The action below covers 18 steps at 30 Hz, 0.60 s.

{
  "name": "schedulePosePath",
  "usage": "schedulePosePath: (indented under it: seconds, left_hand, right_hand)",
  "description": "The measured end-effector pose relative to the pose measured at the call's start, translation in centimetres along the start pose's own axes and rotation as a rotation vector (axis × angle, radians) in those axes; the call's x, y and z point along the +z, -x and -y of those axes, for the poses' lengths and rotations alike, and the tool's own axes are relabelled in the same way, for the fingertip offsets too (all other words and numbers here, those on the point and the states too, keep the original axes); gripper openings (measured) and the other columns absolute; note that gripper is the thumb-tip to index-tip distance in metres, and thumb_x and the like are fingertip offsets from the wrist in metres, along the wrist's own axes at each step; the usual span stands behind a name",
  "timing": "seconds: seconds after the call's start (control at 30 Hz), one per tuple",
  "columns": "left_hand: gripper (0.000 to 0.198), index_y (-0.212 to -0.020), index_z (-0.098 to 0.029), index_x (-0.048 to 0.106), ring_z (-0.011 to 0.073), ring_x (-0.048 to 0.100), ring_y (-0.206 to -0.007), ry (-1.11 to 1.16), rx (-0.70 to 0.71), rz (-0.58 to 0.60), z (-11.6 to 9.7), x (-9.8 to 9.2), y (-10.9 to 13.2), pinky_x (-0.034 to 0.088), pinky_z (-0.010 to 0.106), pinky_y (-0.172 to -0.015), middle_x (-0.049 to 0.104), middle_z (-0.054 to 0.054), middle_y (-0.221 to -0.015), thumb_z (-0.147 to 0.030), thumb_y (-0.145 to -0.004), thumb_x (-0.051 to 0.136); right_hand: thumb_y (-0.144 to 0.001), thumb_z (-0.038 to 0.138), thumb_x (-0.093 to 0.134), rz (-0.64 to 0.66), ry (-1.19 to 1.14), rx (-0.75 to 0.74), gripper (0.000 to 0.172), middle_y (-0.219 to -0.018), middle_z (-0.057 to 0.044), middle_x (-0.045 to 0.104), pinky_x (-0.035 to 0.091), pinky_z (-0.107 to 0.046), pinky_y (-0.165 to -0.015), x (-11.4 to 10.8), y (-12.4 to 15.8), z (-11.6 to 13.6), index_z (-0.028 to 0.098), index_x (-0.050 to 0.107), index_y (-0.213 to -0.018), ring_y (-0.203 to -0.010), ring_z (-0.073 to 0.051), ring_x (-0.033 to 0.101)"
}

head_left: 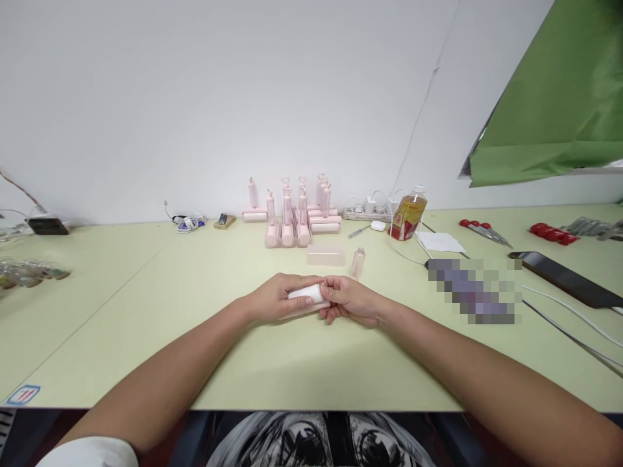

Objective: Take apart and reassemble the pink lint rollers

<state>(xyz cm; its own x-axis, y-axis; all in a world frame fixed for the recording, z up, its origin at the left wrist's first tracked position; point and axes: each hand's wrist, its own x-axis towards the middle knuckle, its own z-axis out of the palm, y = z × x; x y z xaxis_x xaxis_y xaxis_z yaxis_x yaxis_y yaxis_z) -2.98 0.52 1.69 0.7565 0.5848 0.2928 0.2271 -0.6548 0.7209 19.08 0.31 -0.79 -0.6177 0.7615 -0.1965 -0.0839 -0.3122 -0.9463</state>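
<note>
Along the front edge of the pale green surface [331, 379], near its left corner, sits a small white label outlined in blue with red marks [24, 395]. Midway along that edge and a little farther in, 2 bare hands meet on a white cylindrical roller with a pale pink base [311, 293]. The left hand [272, 299] grasps its left part, thumb laid on the white cylinder; the right hand [354, 299] grips its right end with the fingertips. Whether the roller touches the surface cannot be told.

Just beyond the hands lie a translucent pink rectangular cover [326, 255] and, to its right, a translucent pink tube-shaped piece [357, 263]. Toward the right edge, a long black flat device [564, 277] lies at a slant.

Farther back stands a group of pale pink rollers with upright handles [287, 220]; 3 round ends face the front edge. Right of them are a thin screwdriver [359, 231], a small white rounded case [378, 226] and a clear plastic bottle with a yellow and red label [409, 215]. Near the back edge, a coiled white cable [187, 223] lies left of the group.
</note>
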Motion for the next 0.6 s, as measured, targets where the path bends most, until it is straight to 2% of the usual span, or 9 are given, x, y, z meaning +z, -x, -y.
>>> schedulePosePath:
  seconds: [0.3, 0.6]
  left_hand:
    - [0.050, -0.137, -0.019, 0.054, 0.0200, 0.066, -0.092, 0.001, 0.017, 0.008, 0.57, 0.16, -0.02, 0.049, 0.028, -0.080, 0.070, 0.010, -0.112, -0.039, -0.092, 0.054]
    - [0.050, -0.139, -0.021, 0.053, 0.0182, 0.065, -0.087, -0.076, 0.050, -0.007, 0.88, -0.08, 0.03, 0.048, 0.026, -0.076, 0.070, 0.010, -0.112, -0.038, -0.092, 0.054]
  right_hand:
    - [-0.066, 0.054, 0.081, 0.012, 0.016, 0.019, 0.053, -0.077, -0.002, 0.064, 0.056, -0.020, -0.055, 0.05, 0.25, 0.30, 0.015, 0.054, -0.091, -0.061, -0.010, 0.065]
    - [-0.063, 0.057, 0.081, -0.073, 0.052, -0.003, 0.056, -0.069, 0.000, 0.064, 0.053, -0.022, -0.053, 0.85, 0.53, 0.44, 0.017, 0.049, -0.085, -0.057, -0.010, 0.063]
